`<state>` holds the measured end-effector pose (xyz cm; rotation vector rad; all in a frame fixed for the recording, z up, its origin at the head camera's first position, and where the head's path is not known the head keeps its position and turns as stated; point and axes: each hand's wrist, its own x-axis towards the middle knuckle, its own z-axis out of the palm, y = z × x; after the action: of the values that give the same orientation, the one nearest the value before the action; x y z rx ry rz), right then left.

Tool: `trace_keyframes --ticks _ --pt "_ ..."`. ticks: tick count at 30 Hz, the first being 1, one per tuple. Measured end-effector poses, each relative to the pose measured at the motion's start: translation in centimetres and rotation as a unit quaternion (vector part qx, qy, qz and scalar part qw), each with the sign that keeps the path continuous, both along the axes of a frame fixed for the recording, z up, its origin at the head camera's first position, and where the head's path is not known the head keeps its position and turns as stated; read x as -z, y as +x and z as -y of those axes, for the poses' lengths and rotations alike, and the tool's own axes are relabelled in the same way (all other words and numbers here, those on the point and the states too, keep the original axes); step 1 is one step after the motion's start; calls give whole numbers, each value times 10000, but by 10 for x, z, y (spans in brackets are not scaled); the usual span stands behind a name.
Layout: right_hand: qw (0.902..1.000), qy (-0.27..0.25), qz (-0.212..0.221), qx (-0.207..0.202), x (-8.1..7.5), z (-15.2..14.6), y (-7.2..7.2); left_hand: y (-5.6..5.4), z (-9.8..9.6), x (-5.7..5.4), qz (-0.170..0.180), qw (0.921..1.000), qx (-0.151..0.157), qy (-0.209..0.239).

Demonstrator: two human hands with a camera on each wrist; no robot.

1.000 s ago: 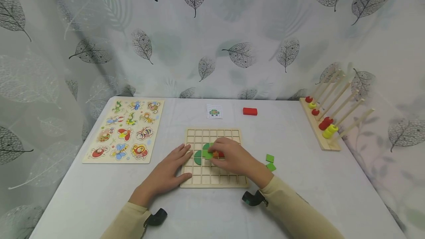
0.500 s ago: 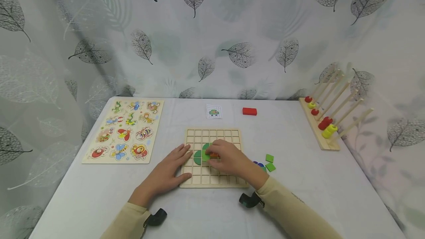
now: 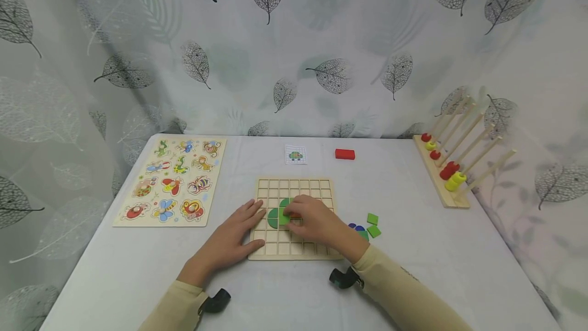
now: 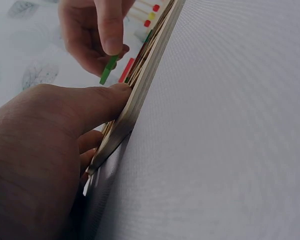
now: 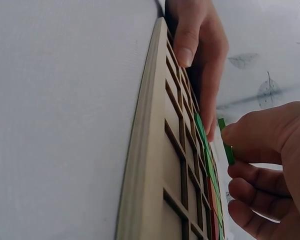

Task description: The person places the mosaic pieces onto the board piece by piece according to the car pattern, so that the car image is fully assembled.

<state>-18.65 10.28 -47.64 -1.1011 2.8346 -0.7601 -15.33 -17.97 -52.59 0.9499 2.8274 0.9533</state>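
A wooden grid board [image 3: 271,250] lies flat in the middle of the white table. My left hand [image 3: 229,239] rests along its left edge, fingers straight, with the thumb over the near corner in the left wrist view. Between thumb and fingertips my right hand [image 3: 317,221] pinches a green square tile [image 5: 226,142], which stands off the grid in the right wrist view. Dark green rounded pieces [image 3: 273,218] sit in cells at the left of the pattern. Red pieces [image 5: 213,205] lie in the grid beside green ones, mostly covered by my right hand in the head view.
Green square tiles [image 3: 373,219] and blue rounded pieces [image 3: 360,228] lie right of the board. Beyond it are a picture card [image 3: 295,155] and a red block [image 3: 344,154]. An insect puzzle [image 3: 172,183] is at left, a peg rack with beads [image 3: 443,178] at right.
My right hand has shifted slightly left and toward me with the green tile, then nearly stopped. Blue and green pieces beside its wrist have come into view. My left hand stays put.
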Motion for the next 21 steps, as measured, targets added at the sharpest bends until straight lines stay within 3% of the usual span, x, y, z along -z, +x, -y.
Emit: trace_keyframes --ticks 21 --pt "9992 404 45 57 11 3 -1 -1 1 2 -16 10000 2 -68"
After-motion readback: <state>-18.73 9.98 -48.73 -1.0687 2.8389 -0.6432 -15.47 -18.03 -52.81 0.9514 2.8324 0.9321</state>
